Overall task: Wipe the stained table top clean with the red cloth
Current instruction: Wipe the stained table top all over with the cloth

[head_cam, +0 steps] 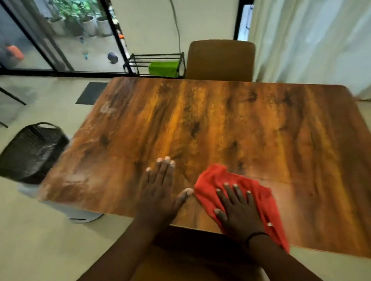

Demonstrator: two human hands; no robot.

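Observation:
The brown wood-grain table top (234,125) fills the middle of the head view. Pale whitish smears show at its far left corner (107,107) and along its near left edge (76,180). A red cloth (218,178) lies spread near the front edge. My right hand (238,211) presses flat on the cloth with fingers spread. My left hand (160,191) rests palm down on the bare wood just left of the cloth, holding nothing.
A brown chair (220,60) stands at the table's far side. A black mesh bin (31,152) sits on the floor by the left edge. A black wire rack with a green cloth (163,69) stands behind. White curtains (318,30) hang at right.

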